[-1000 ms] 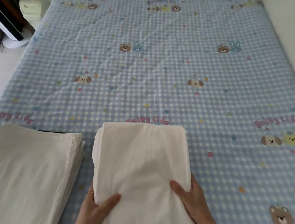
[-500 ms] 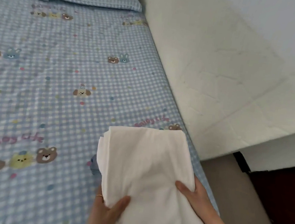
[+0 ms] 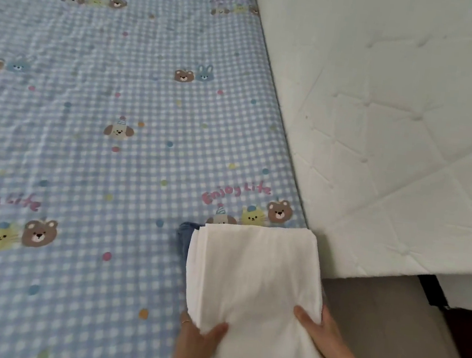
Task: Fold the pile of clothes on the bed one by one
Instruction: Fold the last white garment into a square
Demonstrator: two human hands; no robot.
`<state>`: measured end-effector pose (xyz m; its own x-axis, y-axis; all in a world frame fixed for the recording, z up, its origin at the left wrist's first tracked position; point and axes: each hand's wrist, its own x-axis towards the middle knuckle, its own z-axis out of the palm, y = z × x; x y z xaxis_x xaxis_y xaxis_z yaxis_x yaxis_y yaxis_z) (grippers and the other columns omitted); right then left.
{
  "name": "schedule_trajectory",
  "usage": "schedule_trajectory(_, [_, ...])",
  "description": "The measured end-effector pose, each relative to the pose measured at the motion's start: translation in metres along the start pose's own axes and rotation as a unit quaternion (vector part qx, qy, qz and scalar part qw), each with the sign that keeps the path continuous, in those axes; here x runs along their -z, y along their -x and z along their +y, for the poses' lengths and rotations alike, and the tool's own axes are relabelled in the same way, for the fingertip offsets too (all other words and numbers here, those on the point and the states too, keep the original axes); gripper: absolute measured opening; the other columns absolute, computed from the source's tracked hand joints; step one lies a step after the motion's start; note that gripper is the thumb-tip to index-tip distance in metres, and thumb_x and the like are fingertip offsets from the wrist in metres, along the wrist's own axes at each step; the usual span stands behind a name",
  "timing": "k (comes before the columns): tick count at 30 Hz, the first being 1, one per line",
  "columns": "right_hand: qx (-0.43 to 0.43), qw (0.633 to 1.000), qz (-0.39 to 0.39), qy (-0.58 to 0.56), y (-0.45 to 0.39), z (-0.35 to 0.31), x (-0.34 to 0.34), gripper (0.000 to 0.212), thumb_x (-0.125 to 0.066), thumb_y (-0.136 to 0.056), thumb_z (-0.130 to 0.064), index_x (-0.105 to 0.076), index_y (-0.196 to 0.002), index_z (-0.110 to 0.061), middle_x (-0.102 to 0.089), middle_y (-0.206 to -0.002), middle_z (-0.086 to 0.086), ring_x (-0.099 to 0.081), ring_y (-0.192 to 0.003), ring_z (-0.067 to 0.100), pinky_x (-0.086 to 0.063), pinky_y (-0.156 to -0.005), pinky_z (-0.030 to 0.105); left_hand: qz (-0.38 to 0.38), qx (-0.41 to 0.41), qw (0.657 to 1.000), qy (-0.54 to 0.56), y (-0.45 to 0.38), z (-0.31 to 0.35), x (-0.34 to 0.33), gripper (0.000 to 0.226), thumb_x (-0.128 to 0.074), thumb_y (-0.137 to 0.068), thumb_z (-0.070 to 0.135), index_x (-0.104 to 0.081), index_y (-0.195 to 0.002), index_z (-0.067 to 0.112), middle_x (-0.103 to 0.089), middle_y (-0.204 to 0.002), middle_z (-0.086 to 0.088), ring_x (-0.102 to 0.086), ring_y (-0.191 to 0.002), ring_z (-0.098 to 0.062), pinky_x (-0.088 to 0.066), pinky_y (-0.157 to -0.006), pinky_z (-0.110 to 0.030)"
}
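A folded white garment is held over the right-hand edge of the bed, near its foot, grasped on both sides. The left hand grips its left edge, thumb lying on top of the cloth and the other fingers tucked beneath; a thin ring shows on one finger. The right hand grips the right edge the same way, thumb pressed across the top and fingers curled under. Beneath the garment's far left corner a piece of dark blue fabric peeks out, possibly denim, though too little shows to be sure. The bed wears a blue gingham sheet printed with bears, cats, puppies and the words "Enjoy Life". Just beside the bed's right edge leans a quilted white mattress, with grey floor below it
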<state>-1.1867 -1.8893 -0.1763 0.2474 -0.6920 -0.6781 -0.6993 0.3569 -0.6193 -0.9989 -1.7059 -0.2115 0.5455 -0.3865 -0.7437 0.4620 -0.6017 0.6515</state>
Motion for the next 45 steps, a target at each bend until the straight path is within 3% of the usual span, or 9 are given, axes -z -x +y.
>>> schedule_trajectory(4, [-0.022, 0.999, 0.034, 0.032, -0.015, 0.018, -0.009, 0.071, -0.072, -0.079, -0.042, -0.040, -0.141, -0.026, -0.059, -0.122, -0.003, -0.057, -0.111, 0.019, -0.043, -0.100, 0.036, 0.015, 0.039, 0.999, -0.033, -0.011, -0.023, -0.006, 0.082, -0.085, -0.066, 0.021, -0.035, -0.130, 0.011, -0.056, -0.113, -0.005, -0.054, -0.092, -0.016, -0.041, -0.072, -0.023])
schedule_trajectory(11, [-0.019, 0.990, 0.085, 0.108, -0.011, 0.011, -0.021, 0.072, -0.068, -0.085, -0.035, -0.032, -0.145, -0.017, -0.053, -0.129, 0.017, -0.053, -0.117, 0.033, -0.041, -0.101, 0.048, 0.017, 0.044, 0.990, -0.134, 0.003, -0.016, 0.000, 0.103, -0.076, -0.071, 0.047, -0.014, -0.147, 0.016, -0.040, -0.145, -0.009, -0.044, -0.128, -0.027, -0.037, -0.105, -0.034])
schedule_trajectory(16, [0.012, 0.919, 0.222, 0.327, 0.045, -0.032, -0.056, 0.082, -0.065, -0.084, -0.024, -0.019, -0.147, 0.002, -0.032, -0.144, 0.029, -0.038, -0.126, 0.046, -0.036, -0.101, 0.054, -0.050, 0.034, 0.964, -0.259, 0.041, -0.016, 0.057, 0.064, -0.049, -0.093, 0.043, -0.021, -0.147, 0.023, -0.048, -0.140, -0.004, -0.047, -0.126, -0.014, -0.035, -0.104, -0.024])
schedule_trajectory(21, [0.097, 0.931, 0.171, 0.307, 0.096, -0.084, -0.148, 0.075, -0.069, -0.078, -0.001, -0.029, -0.140, 0.010, -0.030, -0.145, 0.036, -0.033, -0.133, 0.048, -0.029, -0.105, 0.051, 0.017, 0.052, 0.970, -0.236, 0.060, -0.025, 0.194, 0.033, -0.046, -0.096, 0.038, -0.049, -0.127, 0.024, -0.067, -0.116, 0.002, -0.060, -0.109, -0.008, -0.041, -0.094, -0.020])
schedule_trajectory(25, [0.146, 0.927, 0.056, 0.341, 0.141, -0.120, -0.259, 0.063, -0.064, -0.086, -0.008, -0.035, -0.141, 0.002, -0.037, -0.145, 0.027, -0.040, -0.132, 0.040, -0.035, -0.104, 0.045, 0.076, 0.072, 0.982, -0.159, 0.064, -0.038, 0.309, 0.022, -0.051, -0.096, 0.026, -0.058, -0.113, 0.014, -0.069, -0.100, -0.008, -0.065, -0.098, -0.022, -0.049, -0.087, -0.028])
schedule_trajectory(31, [0.146, 0.928, -0.123, 0.320, 0.219, -0.172, -0.471, 0.060, -0.051, -0.096, -0.028, -0.024, -0.149, -0.016, -0.028, -0.152, 0.009, -0.035, -0.137, 0.021, -0.030, -0.106, 0.027, 0.190, -0.007, 0.957, -0.220, 0.069, -0.059, 0.523, 0.021, -0.052, -0.095, 0.027, -0.062, -0.111, 0.017, -0.060, -0.096, 0.006, -0.059, -0.100, -0.011, -0.038, -0.078, -0.015])
schedule_trajectory(39, [0.130, 0.924, -0.277, 0.228, 0.302, -0.236, -0.778, 0.073, -0.051, -0.094, -0.043, -0.017, -0.150, -0.011, -0.028, -0.154, 0.008, -0.035, -0.136, 0.018, -0.028, -0.105, 0.021, 0.420, -0.025, 0.845, -0.329, 0.049, -0.072, 0.848, 0.057, -0.062, -0.089, 0.030, -0.044, -0.137, 0.005, -0.041, -0.141, -0.019, -0.037, -0.131, -0.036, -0.033, -0.106, -0.047])
schedule_trajectory(42, [0.088, 0.957, -0.257, 0.100, 0.315, -0.237, -0.855, 0.072, -0.072, -0.083, -0.027, -0.030, -0.138, -0.007, -0.051, -0.136, 0.011, -0.052, -0.110, 0.013, -0.034, -0.088, 0.011, 0.395, 0.059, 0.854, -0.332, 0.022, -0.086, 0.923, 0.091, -0.063, -0.082, 0.052, -0.019, -0.149, 0.008, -0.019, -0.154, -0.019, -0.018, -0.142, -0.033, -0.021, -0.114, -0.044])
schedule_trajectory(45, [0.035, 0.982, -0.185, 0.009, 0.311, -0.230, -0.888, 0.072, -0.082, -0.070, -0.033, -0.045, -0.127, -0.011, -0.060, -0.122, 0.008, -0.058, -0.106, 0.016, -0.041, -0.092, 0.023, 0.291, 0.115, 0.925, -0.216, -0.001, -0.102, 0.970, 0.105, -0.071, -0.070, 0.060, -0.018, -0.149, 0.015, -0.033, -0.150, -0.011, -0.035, -0.135, -0.029, -0.034, -0.109, -0.040])
